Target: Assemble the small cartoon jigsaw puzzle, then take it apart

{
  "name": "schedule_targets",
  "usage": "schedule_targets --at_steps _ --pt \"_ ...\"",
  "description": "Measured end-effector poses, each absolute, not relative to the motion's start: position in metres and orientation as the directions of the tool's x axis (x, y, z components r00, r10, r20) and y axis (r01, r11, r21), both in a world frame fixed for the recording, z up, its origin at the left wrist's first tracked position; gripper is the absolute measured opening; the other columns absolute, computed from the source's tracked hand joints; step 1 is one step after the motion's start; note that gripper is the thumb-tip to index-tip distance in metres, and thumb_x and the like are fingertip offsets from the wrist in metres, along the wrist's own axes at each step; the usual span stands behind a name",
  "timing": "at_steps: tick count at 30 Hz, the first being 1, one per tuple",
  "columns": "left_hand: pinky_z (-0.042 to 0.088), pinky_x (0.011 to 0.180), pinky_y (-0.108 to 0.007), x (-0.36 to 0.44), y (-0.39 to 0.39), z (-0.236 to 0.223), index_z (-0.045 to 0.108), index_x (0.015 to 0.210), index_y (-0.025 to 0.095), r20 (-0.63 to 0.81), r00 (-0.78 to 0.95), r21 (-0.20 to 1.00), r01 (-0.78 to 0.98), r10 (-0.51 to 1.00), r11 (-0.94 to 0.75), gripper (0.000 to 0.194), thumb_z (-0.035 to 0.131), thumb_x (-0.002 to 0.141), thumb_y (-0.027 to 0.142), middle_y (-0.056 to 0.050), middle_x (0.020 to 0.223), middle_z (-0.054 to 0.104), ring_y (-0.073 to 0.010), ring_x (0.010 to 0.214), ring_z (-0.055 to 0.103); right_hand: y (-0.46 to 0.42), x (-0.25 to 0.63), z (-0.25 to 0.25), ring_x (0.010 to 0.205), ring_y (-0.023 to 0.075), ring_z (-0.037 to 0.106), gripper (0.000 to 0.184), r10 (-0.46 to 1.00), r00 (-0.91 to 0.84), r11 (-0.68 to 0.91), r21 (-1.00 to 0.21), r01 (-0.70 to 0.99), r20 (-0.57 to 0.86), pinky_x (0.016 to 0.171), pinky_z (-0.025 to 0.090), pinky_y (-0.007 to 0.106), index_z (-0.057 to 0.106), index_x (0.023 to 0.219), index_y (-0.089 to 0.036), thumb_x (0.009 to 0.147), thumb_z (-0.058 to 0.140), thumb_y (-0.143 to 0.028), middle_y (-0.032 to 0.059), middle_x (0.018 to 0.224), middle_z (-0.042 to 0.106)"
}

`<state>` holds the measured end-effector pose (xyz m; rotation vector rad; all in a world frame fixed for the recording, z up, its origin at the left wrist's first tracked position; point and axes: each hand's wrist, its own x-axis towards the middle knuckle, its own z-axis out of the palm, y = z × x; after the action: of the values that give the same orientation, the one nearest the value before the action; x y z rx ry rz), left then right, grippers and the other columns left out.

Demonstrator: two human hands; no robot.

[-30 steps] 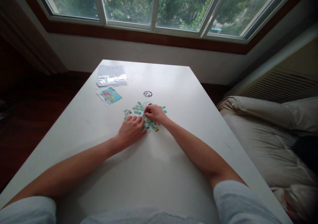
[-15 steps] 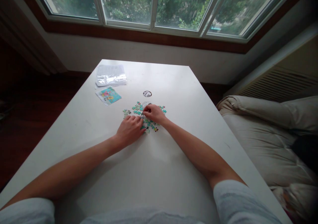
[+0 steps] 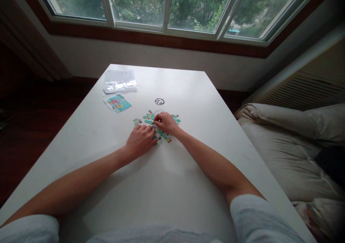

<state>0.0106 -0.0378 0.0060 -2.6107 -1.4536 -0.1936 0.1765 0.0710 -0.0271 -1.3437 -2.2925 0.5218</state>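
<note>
1. Left hand: palm down at the near left edge of the pieces, fingers slightly bent; cannot tell if it grips one.
2. Right hand: fingers pinched close over the pieces; any held piece is hidden.
3. Clear bag: papers inside, on the table, beyond the picture card.

Puzzle pieces lie on the table. The picture card lies to their left, before the plastic bag.
</note>
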Motion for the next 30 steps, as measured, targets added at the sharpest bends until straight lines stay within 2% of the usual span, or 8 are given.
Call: schedule_targets --at_steps 3,9,16,24,30 --pt "0.042 0.091 -0.044 0.007 -0.036 0.008 0.066 0.11 0.018 0.184 0.528 -0.067 0.848 0.829 -0.525 0.026 0.058 0.097 0.04 -0.012 0.11 0.069 -0.0291 0.105 0.062 0.073 0.179 -0.027 0.086 0.0174 0.061 0.006 0.881 -0.437 0.459 -0.543 0.703 0.179 0.084 0.042 0.029 0.076 0.085 -0.022 0.085 0.071 -0.025 0.0021 0.087 0.073" --pt "0.042 0.089 -0.044 -0.002 -0.03 0.012 0.068 0.101 0.021 0.171 0.516 -0.083 0.857 0.84 -0.509 0.017 0.057 0.097 0.033 -0.011 0.104 0.07 -0.0288 0.1 0.063 0.079 0.194 -0.022 0.075 0.0132 0.062 0.008 0.91 -0.381 0.377 -0.704 0.602 0.162 0.073 0.044 0.024 0.073 0.089 -0.02 0.086 0.067 -0.023 -0.0004 0.083 0.074" --pt "0.043 0.089 -0.044 0.002 -0.032 0.012 0.068 0.105 0.02 0.202 0.522 -0.078 0.852 0.829 -0.518 0.021 0.052 0.1 0.033 -0.012 0.11 0.068 -0.0288 0.105 0.06 0.086 0.209 -0.027 0.073 0.0121 0.063 0.016 0.915 -0.368 0.358 -0.757 0.547 0.167 0.071 0.045 0.023 0.072 0.09 -0.02 0.079 0.062 -0.015 -0.0022 0.079 0.073" --pt "0.042 0.095 -0.041 0.009 -0.035 0.008 0.067 0.114 0.021 0.168 0.696 0.025 0.705 0.698 -0.709 0.022 0.052 0.101 0.031 -0.008 0.119 0.067 -0.025 0.111 0.058 0.092 0.217 -0.027 0.072 0.0123 0.062 0.018 0.905 -0.379 0.4 -0.689 0.604 0.192 0.07 0.043 0.024 0.074 0.093 -0.02 0.082 0.061 -0.015 -0.0011 0.081 0.073" --pt "0.042 0.097 -0.039 0.009 -0.034 0.006 0.067 0.114 0.02 0.17 0.752 0.051 0.639 0.637 -0.768 0.024 0.049 0.102 0.029 -0.008 0.116 0.069 -0.0232 0.112 0.058 0.081 0.21 -0.024 0.084 0.0171 0.059 0.012 0.863 -0.438 0.505 -0.486 0.714 0.253 0.081 0.039 0.029 0.074 0.097 -0.022 0.089 0.069 -0.029 0.0016 0.086 0.071"
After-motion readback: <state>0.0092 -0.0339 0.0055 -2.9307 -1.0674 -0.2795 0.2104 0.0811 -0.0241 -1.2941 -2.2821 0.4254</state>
